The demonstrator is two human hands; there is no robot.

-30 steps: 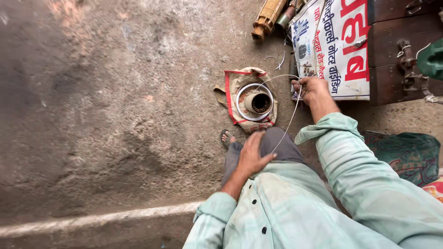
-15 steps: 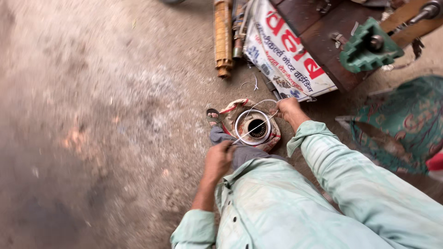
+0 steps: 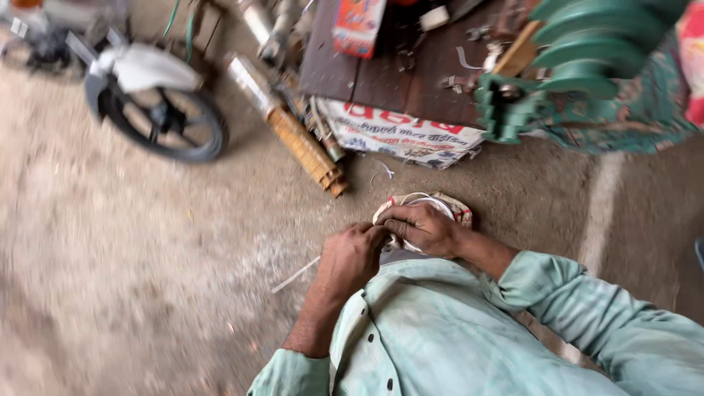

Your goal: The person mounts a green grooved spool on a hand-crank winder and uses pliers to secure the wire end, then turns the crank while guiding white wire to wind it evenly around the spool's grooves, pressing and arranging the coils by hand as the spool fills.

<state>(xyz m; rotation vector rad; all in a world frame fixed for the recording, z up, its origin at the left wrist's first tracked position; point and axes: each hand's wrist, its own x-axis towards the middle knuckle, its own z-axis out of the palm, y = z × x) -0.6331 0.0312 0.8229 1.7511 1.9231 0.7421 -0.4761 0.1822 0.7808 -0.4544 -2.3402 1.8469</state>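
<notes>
A round wire coil (image 3: pixel 429 202) with a red and white wrapping lies on the ground just in front of my knee, mostly hidden under my hands. My right hand (image 3: pixel 422 229) lies over the coil with its fingers curled onto the white wire. My left hand (image 3: pixel 353 258) is closed right beside it, its fingertips meeting the right hand at the coil's near edge. A thin white wire strand (image 3: pixel 295 276) trails from the hands to the left across the floor. Both arms wear pale green sleeves.
A dark wooden board (image 3: pixel 389 73) with a printed banner (image 3: pixel 400 136) along its front edge stands beyond the coil. A green ribbed machine part (image 3: pixel 579 51) sits at upper right. A long cylindrical rotor (image 3: pixel 293 136) lies on the ground. A motorcycle wheel (image 3: pixel 165 121) stands at upper left.
My view has swung upward and to the right. My left hand has come off my knee to the coil. Both hands now sit together on the coil.
</notes>
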